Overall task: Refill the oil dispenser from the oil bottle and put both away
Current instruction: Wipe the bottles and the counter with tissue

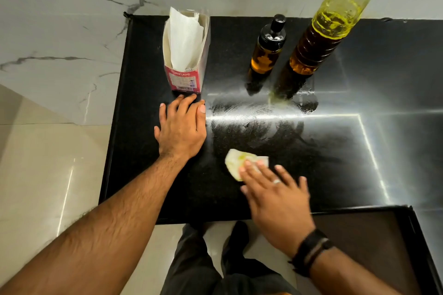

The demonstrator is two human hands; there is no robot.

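The small oil dispenser [266,50] with a black cap stands upright at the back of the black counter [143,151], holding amber oil. Right beside it stands the tall clear oil bottle [328,26], roughly half full; its top runs out of view. My left hand [181,124] lies flat on the counter, fingers apart, just in front of the tissue pack. My right hand [275,194] presses flat on an oil-stained paper tissue [236,161] near the counter's front edge. Smeared oil streaks [259,112] cover the counter between the bottles and the tissue.
An opened pack of white paper tissues [185,55] stands at the back left of the counter. A marble wall lies behind and left. A dark recessed panel [359,235] adjoins the counter's front right. My legs and the tiled floor [48,175] show below.
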